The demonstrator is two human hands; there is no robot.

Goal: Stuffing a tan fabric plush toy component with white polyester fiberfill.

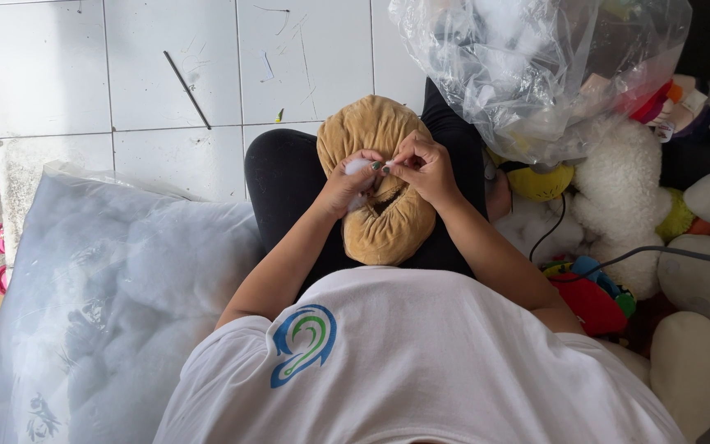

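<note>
**Head view: tan plush piece on the lap, white stuffing at its opening**

Head camera, looking straight down. Rested on the lap over black trousers (289,177): a tan plush piece (384,189), rounded and gathered in folds, with a dark slit-like opening facing up. Pressed against its left side, the left hand (345,185), fingers curled around a tuft of white stuffing (358,167) at the opening. Met it from the other side, the right hand (426,168), thumb and fingertips pinched together on the same tuft, just above the slit. Touched or nearly touched at the fingertips, both hands. Lay to the left on the white tiled floor (174,74): a large clear bag of white stuffing (100,304). Hung at upper right, another clear plastic bag (536,74). Piled along the right edge, soft toys (618,189) in white, yellow and red. Filled the bottom of the frame, a white shirt (421,362).
</note>
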